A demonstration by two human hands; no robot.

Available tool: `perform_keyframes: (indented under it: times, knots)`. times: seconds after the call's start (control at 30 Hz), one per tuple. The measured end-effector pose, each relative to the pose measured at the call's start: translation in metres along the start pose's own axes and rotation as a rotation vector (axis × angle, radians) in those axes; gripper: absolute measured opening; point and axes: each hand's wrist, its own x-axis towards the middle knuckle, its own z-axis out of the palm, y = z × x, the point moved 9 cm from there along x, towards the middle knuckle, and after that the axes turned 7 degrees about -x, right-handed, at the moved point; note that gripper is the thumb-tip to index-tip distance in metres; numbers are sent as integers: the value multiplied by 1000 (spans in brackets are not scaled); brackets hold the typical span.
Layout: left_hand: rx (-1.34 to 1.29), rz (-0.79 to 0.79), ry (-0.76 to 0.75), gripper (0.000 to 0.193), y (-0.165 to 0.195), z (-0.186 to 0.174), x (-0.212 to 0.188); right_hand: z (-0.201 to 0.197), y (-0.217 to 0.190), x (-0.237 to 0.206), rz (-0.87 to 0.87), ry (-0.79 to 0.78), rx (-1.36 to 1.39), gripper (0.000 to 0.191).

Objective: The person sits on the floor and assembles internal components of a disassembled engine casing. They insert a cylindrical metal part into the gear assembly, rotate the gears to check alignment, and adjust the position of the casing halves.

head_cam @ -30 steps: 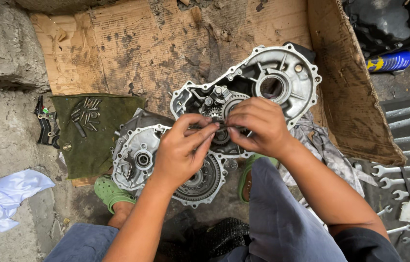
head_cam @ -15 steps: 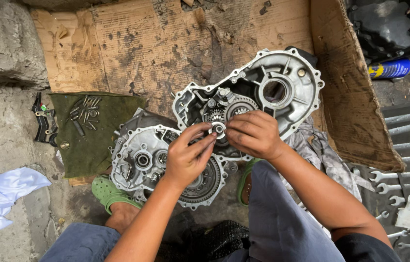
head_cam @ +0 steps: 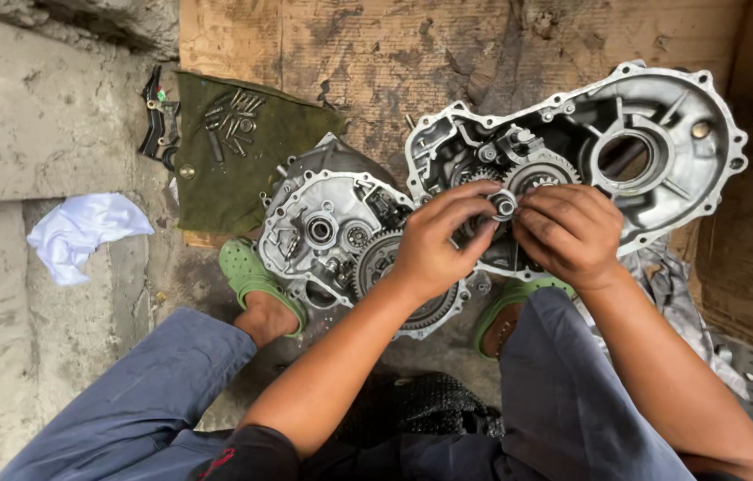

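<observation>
Flattened cardboard (head_cam: 376,62) over rough concrete serves as the work surface, and the larger aluminium gearbox casing (head_cam: 661,151) lies open on it as the landmark. Just in front of that casing's gear cluster, both hands meet on a small round bearing-like ring (head_cam: 504,206). The left hand (head_cam: 434,245) pinches it from the left with curled fingertips; the right hand (head_cam: 572,233) closes on it from the right, fingers bent over the part.

Left of the casing and touching it lies the second casing half (head_cam: 341,236) with its toothed gear. Further left, a green cloth (head_cam: 234,151) carries loose bolts (head_cam: 234,116), and a white rag (head_cam: 82,233) lies well apart beyond that.

To do this well, I judge the ring should be kept square to its shaft, pressed evenly from both sides, and kept off the gritty ground.
</observation>
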Motion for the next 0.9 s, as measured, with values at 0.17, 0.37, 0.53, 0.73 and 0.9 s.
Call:
perform_keyframes:
  times: [0.17, 0.37, 0.53, 0.73, 0.9]
  knots:
    - [-69, -62, 0, 21, -10, 0, 2, 4, 3, -4, 8, -9, -19, 24]
    - [-85, -102, -7, 26, -25, 0, 2, 13, 6, -10, 5, -37, -54, 23]
    - [-64, -114, -48, 29, -32, 8, 10, 15, 12, -12, 18, -85, -121, 23]
    - [-38, 11, -36, 18, -4, 5, 15, 3, 10, -8, 2, -28, -117, 21]
    - [35, 219, 41, 15, 44, -4, 10, -25, -3, -1, -60, 56, -47, 24]
